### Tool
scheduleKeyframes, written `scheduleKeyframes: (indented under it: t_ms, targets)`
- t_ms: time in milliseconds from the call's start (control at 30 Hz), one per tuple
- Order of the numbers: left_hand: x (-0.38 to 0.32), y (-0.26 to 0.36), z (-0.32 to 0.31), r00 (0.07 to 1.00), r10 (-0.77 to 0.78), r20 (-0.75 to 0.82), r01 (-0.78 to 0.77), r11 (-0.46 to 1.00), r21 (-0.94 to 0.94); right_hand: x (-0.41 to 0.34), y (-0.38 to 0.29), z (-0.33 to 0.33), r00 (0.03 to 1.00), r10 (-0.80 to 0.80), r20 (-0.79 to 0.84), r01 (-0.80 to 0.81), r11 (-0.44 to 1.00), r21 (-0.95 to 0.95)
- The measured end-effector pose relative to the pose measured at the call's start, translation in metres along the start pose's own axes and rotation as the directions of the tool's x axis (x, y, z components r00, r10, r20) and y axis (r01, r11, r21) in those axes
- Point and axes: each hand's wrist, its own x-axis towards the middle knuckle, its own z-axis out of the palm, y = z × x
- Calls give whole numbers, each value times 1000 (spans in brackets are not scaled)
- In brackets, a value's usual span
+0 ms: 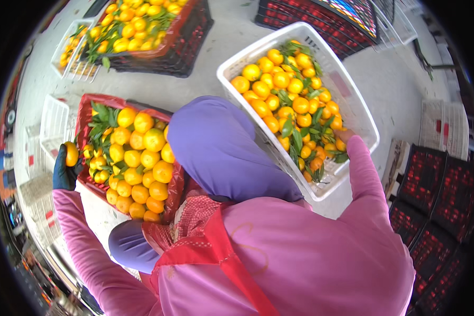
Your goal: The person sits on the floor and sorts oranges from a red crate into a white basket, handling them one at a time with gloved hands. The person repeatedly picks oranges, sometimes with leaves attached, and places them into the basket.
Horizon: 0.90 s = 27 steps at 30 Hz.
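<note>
My left hand (64, 173), in a dark glove, holds a single mandarin orange (71, 154) just outside the left edge of a crate lined with red plastic (177, 193). Large mandarins (132, 158) fill that crate, with smaller leafy ones along its left side. On my right, a white plastic crate (359, 94) stands at a slant, full of loose mandarins (281, 79) and green leaves. My bare right hand (344, 135) reaches over its right rim and touches fruit near the lower right corner. Its fingers are partly hidden, so its grip is unclear.
My knee (217, 138) is between the two crates. Ahead left stands a dark crate stack (173, 63) topped with mandarins, beside a white basket (57, 59). More black crates are stacked ahead right (316, 23) and at far right (422, 166). White crates (55, 118) line the left.
</note>
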Motion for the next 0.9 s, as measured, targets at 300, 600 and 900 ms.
scheduleKeyframes:
  t_ms: [300,600,900]
  targets:
    - [-70,-92,-80,935,206,-290,-117,948,295,88,2,40,851,-522,65,508,847,155]
    - [-48,-156,-64,968,234,-89,0,354,935,-152,-290,-48,295,-939,-179,793,345,-501]
    - [-71,-198,-73,734,592,-333,-194,653,732,-401,-619,225,-646,-587,487,546,-802,-242]
